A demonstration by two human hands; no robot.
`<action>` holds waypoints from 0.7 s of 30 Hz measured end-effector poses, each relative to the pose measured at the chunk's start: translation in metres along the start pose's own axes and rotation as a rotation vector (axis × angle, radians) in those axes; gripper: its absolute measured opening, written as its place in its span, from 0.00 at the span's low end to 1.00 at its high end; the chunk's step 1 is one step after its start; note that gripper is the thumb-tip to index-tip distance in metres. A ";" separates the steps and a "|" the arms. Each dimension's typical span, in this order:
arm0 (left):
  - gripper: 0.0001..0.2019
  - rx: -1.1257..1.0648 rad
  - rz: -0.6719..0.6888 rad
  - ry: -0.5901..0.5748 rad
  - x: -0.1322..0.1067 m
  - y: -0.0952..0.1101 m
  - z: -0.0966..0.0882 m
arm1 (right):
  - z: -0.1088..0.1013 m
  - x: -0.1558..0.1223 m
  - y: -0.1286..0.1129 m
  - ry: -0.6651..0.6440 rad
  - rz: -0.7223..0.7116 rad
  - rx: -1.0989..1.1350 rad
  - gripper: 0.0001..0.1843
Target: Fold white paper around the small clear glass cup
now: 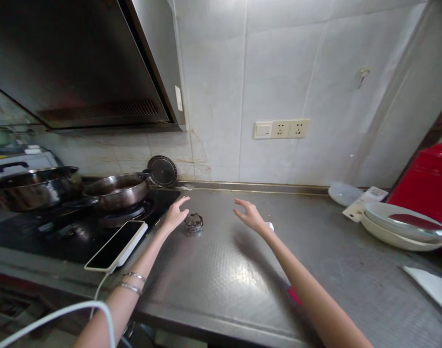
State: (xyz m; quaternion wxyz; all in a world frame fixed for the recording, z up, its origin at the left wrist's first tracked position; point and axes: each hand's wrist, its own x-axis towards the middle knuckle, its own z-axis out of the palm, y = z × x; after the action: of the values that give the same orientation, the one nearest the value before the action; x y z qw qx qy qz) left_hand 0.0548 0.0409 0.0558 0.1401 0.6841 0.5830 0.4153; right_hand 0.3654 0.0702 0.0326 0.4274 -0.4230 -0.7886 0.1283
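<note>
My left hand [176, 213] hovers over the metal counter [213, 270], its fingers apart and nothing in them. Just right of it sits a steel wool scrubber [194, 223], which I do not see it touching. My right hand [249, 215] is raised above the counter's middle, fingers spread and holding nothing. A small white thing [270, 226] shows partly behind my right wrist; its kind I cannot make out. Under my right forearm a bit of something pink [294, 296] peeks out, mostly hidden by the arm.
Left, a gas stove [79, 232] bears a steel pan [115, 190] and a larger pot [34, 188]. A phone [115, 245] with a white cable lies at its front edge. A round dark disc [163, 170] leans on the wall. Stacked bowls [398, 234] stand right; a range hood [79, 63] overhangs.
</note>
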 end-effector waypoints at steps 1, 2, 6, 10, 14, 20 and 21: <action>0.26 -0.006 0.037 0.035 0.001 0.011 0.008 | -0.015 -0.005 0.009 0.021 0.012 -0.023 0.21; 0.24 -0.012 0.067 0.050 0.002 0.022 0.018 | -0.028 -0.011 0.018 0.041 0.029 -0.049 0.21; 0.22 -0.001 0.133 -0.137 -0.008 0.067 0.075 | -0.067 -0.039 0.048 0.060 0.155 -0.087 0.21; 0.22 0.049 0.190 -0.401 -0.023 0.092 0.147 | -0.081 -0.067 0.065 -0.012 0.241 -0.071 0.25; 0.26 0.147 0.259 -0.488 -0.029 0.101 0.195 | -0.080 -0.086 0.076 -0.086 0.254 -0.051 0.32; 0.24 0.352 0.230 -0.465 -0.024 0.091 0.211 | -0.073 -0.091 0.098 -0.058 0.253 -0.224 0.22; 0.24 0.370 0.227 -0.464 -0.023 0.089 0.211 | -0.071 -0.090 0.101 -0.053 0.259 -0.259 0.21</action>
State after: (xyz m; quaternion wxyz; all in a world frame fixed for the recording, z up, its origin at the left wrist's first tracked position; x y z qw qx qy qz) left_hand 0.2704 0.0569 -0.0234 0.0953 0.8352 0.5210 0.1480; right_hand 0.5023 0.0504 -0.0329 0.3281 -0.5689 -0.7487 0.0905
